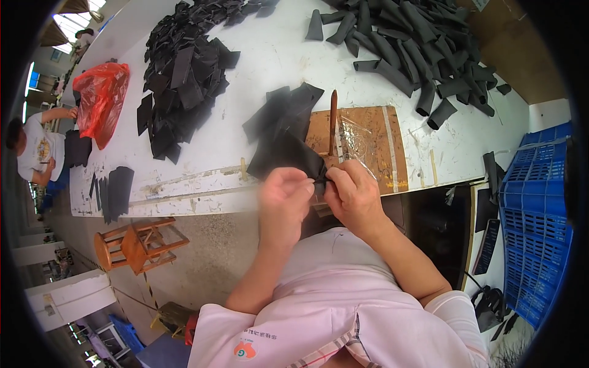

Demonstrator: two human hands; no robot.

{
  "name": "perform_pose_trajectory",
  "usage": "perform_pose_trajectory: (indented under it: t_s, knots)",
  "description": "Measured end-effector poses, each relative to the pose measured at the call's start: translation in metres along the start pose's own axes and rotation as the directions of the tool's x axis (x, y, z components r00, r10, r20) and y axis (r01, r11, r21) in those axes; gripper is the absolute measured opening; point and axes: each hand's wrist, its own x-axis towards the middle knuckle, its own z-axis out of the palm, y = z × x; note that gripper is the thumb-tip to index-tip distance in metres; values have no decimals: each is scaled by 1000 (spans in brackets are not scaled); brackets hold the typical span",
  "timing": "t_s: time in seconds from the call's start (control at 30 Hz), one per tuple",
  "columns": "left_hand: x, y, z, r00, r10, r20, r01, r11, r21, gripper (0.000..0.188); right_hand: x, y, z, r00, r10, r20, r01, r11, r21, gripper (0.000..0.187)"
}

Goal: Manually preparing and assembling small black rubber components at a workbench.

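White, scuffed work surface (257, 55): spans the view, carrying the black pieces.
Blue slatted plastic crate (534, 221): beyond the surface's right end.
Pile of flat black sheet pieces (184, 86): left of centre on the surface.
Heap of rolled black tubes (417, 49): far right on the surface.
Brown rectangular board with clear tape (377, 144): near the surface's front edge.
Left grip (283, 199): blurred bare hand, thumb and finger pinching the held piece.
Right grip (356, 195): bare fingers closed on the same piece.
Held black sheet piece (320, 174): between both hands' fingertips, at the board's front-left corner, partly hidden.
Reddish-brown tapered stick (333, 122): over the board.
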Motion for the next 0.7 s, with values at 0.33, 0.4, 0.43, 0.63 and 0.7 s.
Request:
perform_pose_trajectory:
  t_s: [0.33, 0.4, 0.43, 0.63, 0.7]
  knots:
    - [-5, 1, 3, 953, 300, 40, -294, 887, 356, 28, -4, 8, -7, 719, 356, 597, -667, 110, 737, 7]
    - [-6, -1, 8, 895, 446, 11, -399, 788, 470, 25, -5, 5, -7, 603, 205, 771, -698, -333, 634, 10]
    - [-7, -2, 11, 814, 581, 1, -474, 663, 580, 23, -4, 3, -7, 604, 204, 770, -698, -331, 635, 10]
    - [-9, 2, 12, 823, 567, -40, -489, 742, 458, 22, 3, 1, -8, 678, 215, 703, -701, -100, 706, 16]
    - [-10, 18, 4, 996, 87, -18, -85, 993, 76, 25, 3, 2, -9, 673, 277, 685, -690, -97, 717, 16]
